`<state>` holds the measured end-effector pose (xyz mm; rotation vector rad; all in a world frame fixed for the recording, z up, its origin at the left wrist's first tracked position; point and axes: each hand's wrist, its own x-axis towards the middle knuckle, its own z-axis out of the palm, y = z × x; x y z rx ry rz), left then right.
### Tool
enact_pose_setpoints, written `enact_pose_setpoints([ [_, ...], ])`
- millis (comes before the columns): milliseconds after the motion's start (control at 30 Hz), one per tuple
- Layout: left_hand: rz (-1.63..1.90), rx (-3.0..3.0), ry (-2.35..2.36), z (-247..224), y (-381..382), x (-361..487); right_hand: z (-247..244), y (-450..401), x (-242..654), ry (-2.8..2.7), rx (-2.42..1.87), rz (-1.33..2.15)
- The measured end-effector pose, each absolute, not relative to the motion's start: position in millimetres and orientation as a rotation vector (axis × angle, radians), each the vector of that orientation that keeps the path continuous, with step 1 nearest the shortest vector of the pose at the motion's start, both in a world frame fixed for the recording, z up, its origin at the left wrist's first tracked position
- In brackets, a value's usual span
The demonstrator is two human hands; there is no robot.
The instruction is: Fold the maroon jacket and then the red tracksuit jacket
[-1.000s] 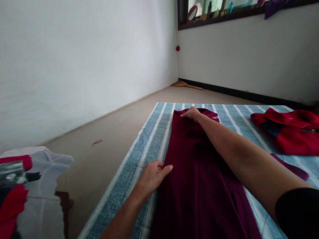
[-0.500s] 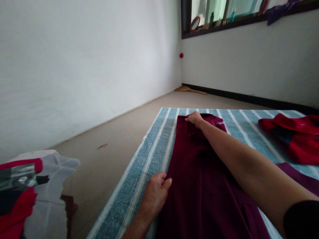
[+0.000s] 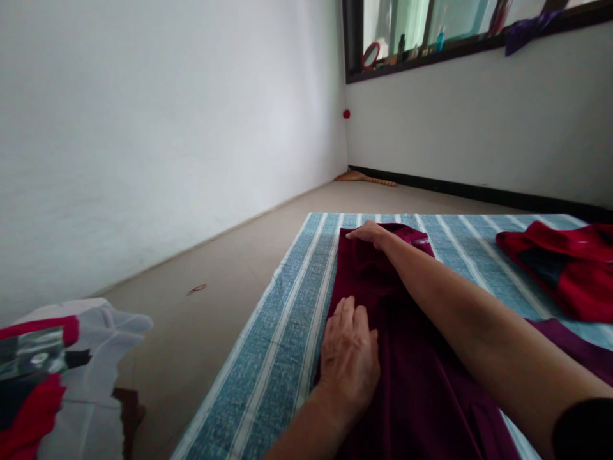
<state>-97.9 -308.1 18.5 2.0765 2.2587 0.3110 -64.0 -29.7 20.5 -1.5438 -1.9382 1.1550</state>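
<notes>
A dark maroon garment point(image 3: 407, 358) lies lengthwise on a blue and white striped cloth point(image 3: 282, 319). My left hand point(image 3: 348, 351) rests flat on the garment's left part, palm down, fingers stretched forward and holding nothing. At the far end, my right hand point(image 3: 368, 234) lies on the garment near its top left corner, fingers extended over the fabric. A small pale label shows at the garment's far right corner. My right forearm crosses above the garment and hides some of it.
A folded red garment point(image 3: 584, 275) lies on the right of the cloth, with purple fabric point(image 3: 575, 345) nearer. White and red clothes point(image 3: 90, 383) are at lower left. Walls stand behind; a broom-like object point(image 3: 366, 177) lies in the corner.
My left hand has let go of the garment's left edge, moved right and opened flat on top of it. My right hand has shifted slightly left, its fingers straighter.
</notes>
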Motion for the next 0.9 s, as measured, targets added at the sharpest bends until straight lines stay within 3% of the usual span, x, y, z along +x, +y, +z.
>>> enact_pose_setpoints([
  [233,0.184,1.963,2.187,-12,-285,-101,25,-38,-64,-1.818,-1.525,1.595],
  [500,0.207,1.919,2.269,-12,-290,-104,11,-41,-71,-1.527,-1.551,1.787],
  [733,0.605,1.855,2.378,0,-252,-103,8,-50,-70,-1.443,-1.455,1.877],
  [900,0.854,1.833,2.351,-20,-200,-108,10,-49,-72,-1.519,-1.388,1.885],
])
